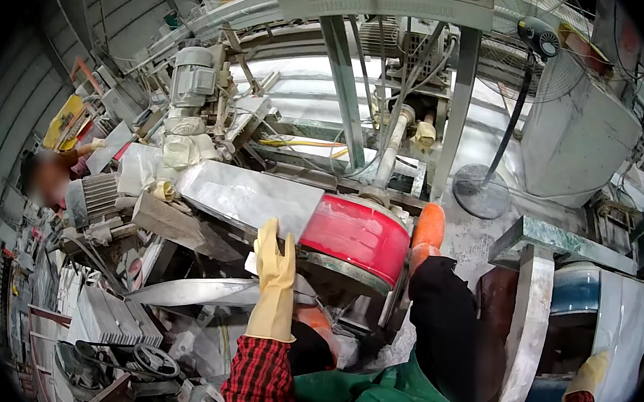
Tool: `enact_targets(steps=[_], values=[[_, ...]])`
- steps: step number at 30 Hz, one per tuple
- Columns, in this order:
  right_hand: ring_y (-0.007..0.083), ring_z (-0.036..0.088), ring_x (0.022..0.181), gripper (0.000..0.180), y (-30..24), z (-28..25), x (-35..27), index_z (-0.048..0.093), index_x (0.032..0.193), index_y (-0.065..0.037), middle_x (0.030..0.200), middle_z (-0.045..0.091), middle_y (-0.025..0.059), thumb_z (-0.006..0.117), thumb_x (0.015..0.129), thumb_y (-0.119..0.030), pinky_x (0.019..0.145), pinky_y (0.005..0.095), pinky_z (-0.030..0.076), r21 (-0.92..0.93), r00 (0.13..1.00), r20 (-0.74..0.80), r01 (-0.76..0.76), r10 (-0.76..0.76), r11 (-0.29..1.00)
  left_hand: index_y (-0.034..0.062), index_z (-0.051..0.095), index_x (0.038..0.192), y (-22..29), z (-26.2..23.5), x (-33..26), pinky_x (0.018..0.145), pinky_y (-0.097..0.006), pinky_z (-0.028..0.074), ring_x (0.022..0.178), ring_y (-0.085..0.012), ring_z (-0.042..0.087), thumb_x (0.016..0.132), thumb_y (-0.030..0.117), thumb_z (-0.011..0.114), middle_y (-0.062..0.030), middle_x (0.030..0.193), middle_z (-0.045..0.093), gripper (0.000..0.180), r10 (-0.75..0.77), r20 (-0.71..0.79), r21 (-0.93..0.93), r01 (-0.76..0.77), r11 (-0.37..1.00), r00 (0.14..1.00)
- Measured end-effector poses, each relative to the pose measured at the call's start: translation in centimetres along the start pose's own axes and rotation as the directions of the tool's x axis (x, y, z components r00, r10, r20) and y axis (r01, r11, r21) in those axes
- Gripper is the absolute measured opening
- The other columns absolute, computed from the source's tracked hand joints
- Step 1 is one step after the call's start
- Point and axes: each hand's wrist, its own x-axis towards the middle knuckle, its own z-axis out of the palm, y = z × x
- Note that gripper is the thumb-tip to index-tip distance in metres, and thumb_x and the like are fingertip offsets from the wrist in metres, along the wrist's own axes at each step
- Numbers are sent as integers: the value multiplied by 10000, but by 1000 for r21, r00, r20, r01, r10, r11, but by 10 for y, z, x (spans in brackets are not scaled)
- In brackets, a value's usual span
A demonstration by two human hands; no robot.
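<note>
Fingers together and straight up, the left hand (274, 278) in a yellow glove lies flat against the near edge of the pale stone slab (249, 196) at centre frame, beside the red wheel guard (357, 237) to its right. The slab's long axis runs left to right. The right hand (591, 373), lower right, rests on another curved stone piece (628, 323); its finger state cannot be told.
</note>
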Motion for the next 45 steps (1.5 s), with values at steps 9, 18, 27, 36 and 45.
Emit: enact_targets(steps=[9,18,27,36,45], values=[[398,652,1032,342,-14,-24,-29,489,1314,-50,1147,644,238,368,1015,-164,852,481,541,-69,999,15,33,-32,997,123,640,1268,15,-6,16,1136,-497,274,1312,-416,451,900,283,667,-122,1364,599,403,116,120,333,-150,931,986],[424,642,1044,344,-30,-47,-40,463,1298,-11,1202,610,252,390,1005,-174,860,491,538,-5,997,69,-38,39,999,155,693,1178,11,18,75,1039,-436,416,1183,-357,558,834,271,736,-93,1258,665,366,15,295,267,-97,959,955],[374,587,1142,413,-54,-77,-69,513,1261,8,1212,597,231,535,885,-160,962,463,476,-83,996,16,-88,89,993,-22,580,1290,21,47,98,998,-428,450,1145,-373,588,925,293,665,-252,1228,625,489,46,284,172,-98,980,958],[435,477,1275,642,-78,-118,-108,331,1505,17,1453,416,330,507,933,-215,1058,466,394,-188,981,190,9,27,982,-18,508,1386,-39,29,78,1079,-428,386,1274,-380,503,1025,228,515,-236,1391,528,437,64,306,365,-179,914,950],[365,625,1104,662,-103,-165,-135,451,1376,25,1249,589,233,650,869,-351,882,456,520,-261,979,196,102,-51,960,44,399,1486,-3,7,23,1184,-525,295,1446,-318,310,1026,300,443,-154,1572,348,529,-86,251,536,-64,842,964]])
